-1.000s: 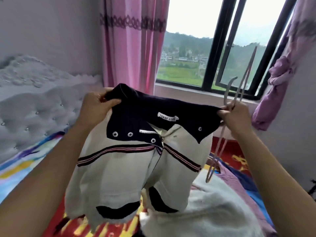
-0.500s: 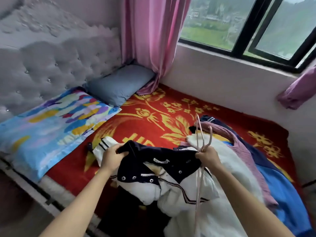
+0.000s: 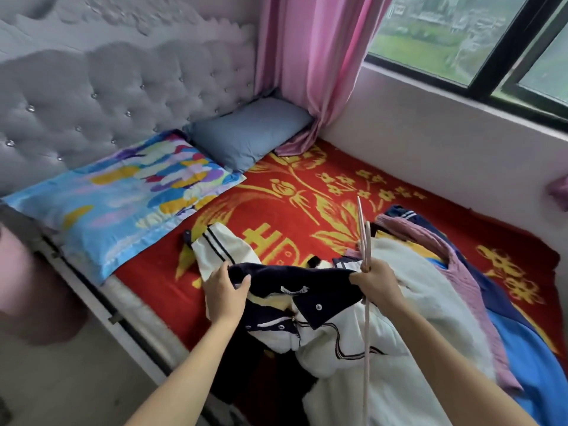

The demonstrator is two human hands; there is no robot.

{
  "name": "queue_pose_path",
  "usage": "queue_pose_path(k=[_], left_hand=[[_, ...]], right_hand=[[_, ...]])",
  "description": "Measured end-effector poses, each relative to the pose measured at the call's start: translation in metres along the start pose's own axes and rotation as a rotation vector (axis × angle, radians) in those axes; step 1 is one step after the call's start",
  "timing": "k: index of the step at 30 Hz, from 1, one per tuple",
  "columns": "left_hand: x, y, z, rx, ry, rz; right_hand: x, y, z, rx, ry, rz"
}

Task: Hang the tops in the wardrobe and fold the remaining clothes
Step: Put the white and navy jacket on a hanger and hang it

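Near the bed [image 3: 135, 305] edge, left hand [image 3: 226, 298] and right hand [image 3: 376, 282] grip the white jacket [image 3: 325, 336] by its collar, the right also holding a pink hanger [image 3: 365, 238]; bare blanket [image 3: 307, 186] lies beyond. Earlier, the jacket hung higher.

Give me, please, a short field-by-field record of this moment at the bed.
Surface: red floral bedspread, window beyond
Jacket: white and navy, bunched on the bedspread, unhung
Left hand: grips one end of the navy collar
Right hand: grips the other end plus a pink hanger
Other clothes: pile at the right, unfolded
Pillows: grey-blue pillow and colourful pillow by the headboard
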State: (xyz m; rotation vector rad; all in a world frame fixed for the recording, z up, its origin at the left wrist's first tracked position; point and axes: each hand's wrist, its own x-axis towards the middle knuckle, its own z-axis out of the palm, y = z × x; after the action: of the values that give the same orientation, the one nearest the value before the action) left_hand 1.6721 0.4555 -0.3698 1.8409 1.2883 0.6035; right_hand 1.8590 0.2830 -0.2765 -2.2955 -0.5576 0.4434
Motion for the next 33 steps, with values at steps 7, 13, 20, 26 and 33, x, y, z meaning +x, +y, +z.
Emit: queue_pose_path(k=[7,13,20,26,33], left_hand=[[-0.012,-0.011,0.003,0.037,0.011,0.063],[0.001,0.004,0.002,0.343,-0.123,0.296],[0.015,0.019,0.002,0.538,-0.26,0.444],[0.019,0.028,0.006,0.589,-0.325,0.46],[0.029,0.04,0.011,0.488,-0.266,0.445]], right_hand=[[0.004,0.004,-0.007,-0.287,-0.054,0.013],[0.003,0.008,-0.036,-0.221,-0.243,-0.011],[-0.017,-0.006,-0.075,-0.097,-0.16,-0.147],[-0.05,-0.006,-0.11,-0.077,-0.14,-0.213],[-0.072,-0.016,-0.102,-0.47,-0.134,-0.203]])
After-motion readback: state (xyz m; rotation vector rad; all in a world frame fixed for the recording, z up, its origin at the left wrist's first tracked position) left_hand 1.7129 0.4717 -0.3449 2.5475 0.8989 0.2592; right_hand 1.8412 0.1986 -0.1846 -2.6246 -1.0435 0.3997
